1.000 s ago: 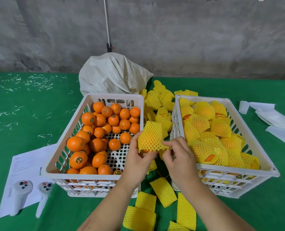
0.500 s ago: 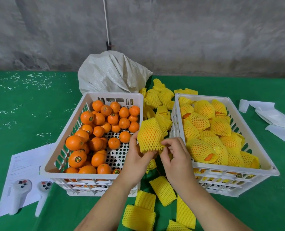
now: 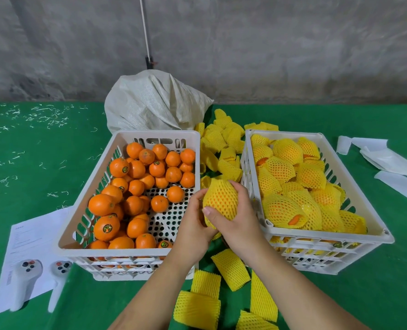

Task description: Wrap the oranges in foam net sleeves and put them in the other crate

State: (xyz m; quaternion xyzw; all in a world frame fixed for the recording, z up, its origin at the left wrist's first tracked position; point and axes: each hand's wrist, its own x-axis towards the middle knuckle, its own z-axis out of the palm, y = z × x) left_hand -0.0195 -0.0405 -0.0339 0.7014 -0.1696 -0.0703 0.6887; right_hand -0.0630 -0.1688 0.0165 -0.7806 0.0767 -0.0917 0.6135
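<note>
Between the two crates, both my hands hold one orange inside a yellow foam net sleeve (image 3: 221, 198). My left hand (image 3: 193, 225) cups it from the left and below. My right hand (image 3: 239, 222) curls round its right side, thumb across the front. The white left crate (image 3: 83, 210) holds several bare oranges (image 3: 136, 184). Several wrapped oranges (image 3: 293, 186) fill the white right crate (image 3: 374, 225).
Loose yellow sleeves (image 3: 230, 270) lie on the green table in front of me, and more are piled between the crates (image 3: 224, 141). Behind the left crate stands a white sack (image 3: 155, 103). Two controllers (image 3: 24, 279) rest on paper (image 3: 28, 234) at left; white sheets (image 3: 386, 160) lie far right.
The sleeve has been drawn over the orange, which now fills it out round. My right hand has moved from pinching the sleeve's lower edge to wrapping round the fruit.
</note>
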